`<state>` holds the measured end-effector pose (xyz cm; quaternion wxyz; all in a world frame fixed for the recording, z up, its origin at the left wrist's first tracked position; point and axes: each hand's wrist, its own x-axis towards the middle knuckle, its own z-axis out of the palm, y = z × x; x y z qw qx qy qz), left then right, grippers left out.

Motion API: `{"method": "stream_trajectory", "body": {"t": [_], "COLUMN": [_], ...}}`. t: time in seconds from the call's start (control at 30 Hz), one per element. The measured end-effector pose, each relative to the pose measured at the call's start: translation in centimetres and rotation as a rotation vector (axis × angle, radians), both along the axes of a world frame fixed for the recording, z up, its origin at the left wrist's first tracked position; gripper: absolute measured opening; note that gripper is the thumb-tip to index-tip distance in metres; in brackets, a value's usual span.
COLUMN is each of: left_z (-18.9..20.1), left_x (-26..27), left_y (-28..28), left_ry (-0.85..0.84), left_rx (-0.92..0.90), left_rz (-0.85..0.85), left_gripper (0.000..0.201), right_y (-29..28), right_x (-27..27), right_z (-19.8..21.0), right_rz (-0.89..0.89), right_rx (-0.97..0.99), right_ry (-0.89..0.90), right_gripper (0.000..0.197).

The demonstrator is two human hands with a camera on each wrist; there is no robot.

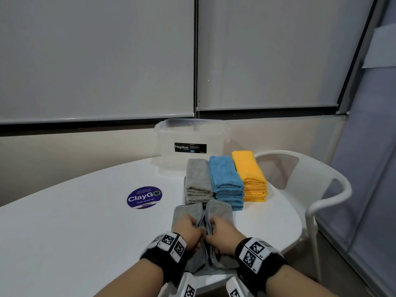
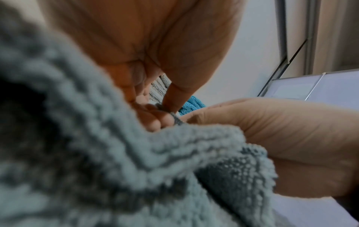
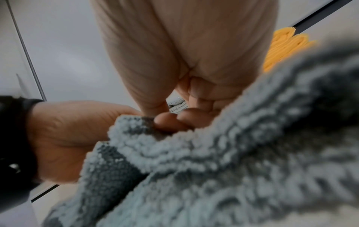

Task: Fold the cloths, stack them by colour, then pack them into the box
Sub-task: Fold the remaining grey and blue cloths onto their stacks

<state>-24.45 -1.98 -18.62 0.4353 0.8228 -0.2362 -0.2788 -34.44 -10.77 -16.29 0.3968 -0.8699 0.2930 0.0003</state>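
Note:
A grey cloth [image 1: 222, 213] lies near the table's front edge, its two sides folded up toward a middle seam. My left hand [image 1: 189, 231] pinches the left flap's edge and my right hand [image 1: 220, 232] pinches the right flap's edge, knuckles almost touching. In the left wrist view the grey cloth [image 2: 116, 161] fills the foreground under my left hand [image 2: 155, 113]. The right wrist view shows the grey cloth [image 3: 223, 161] gripped by my right hand [image 3: 174, 121]. Behind stand a grey stack [image 1: 198, 181], a blue stack [image 1: 227, 181] and a yellow stack [image 1: 250, 174]. A clear plastic box [image 1: 190, 144] stands at the back.
The white oval table [image 1: 75, 232] carries a round purple "ClayGo" sticker [image 1: 144, 197] to the left of the stacks. A white plastic chair [image 1: 317, 189] stands at the table's right side. Grey window blinds [image 1: 96, 61] hang behind the box.

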Motion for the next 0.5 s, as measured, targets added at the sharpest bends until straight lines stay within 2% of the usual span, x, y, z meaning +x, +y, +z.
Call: {"method": "stream_trajectory", "body": {"t": [0.13,0.23,0.33,0.5], "left_z": [-0.5,-0.4,0.3,0.8], "left_x": [0.0,-0.2,-0.2,-0.2], "left_y": [0.3,0.3,0.5,0.6], "left_ry": [-0.043,-0.094,-0.228,-0.254], "left_rx": [0.008,0.064,0.209,0.284], "left_rz": [-0.009,-0.081,-0.160,-0.266], "left_gripper": [0.020,0.037,0.045,0.034], "right_y": [0.2,0.5,0.4,0.6], "right_x": [-0.1,-0.1,-0.1,-0.7], "right_z": [-0.7,-1.1,-1.3,-1.0], "right_rz": [0.016,0.046,0.040,-0.004], "right_rx": [-0.005,-0.026,0.012,0.089], "right_ry": [-0.001,0.026,0.001,-0.038], "right_gripper": [0.039,0.047,0.044,0.038]}}
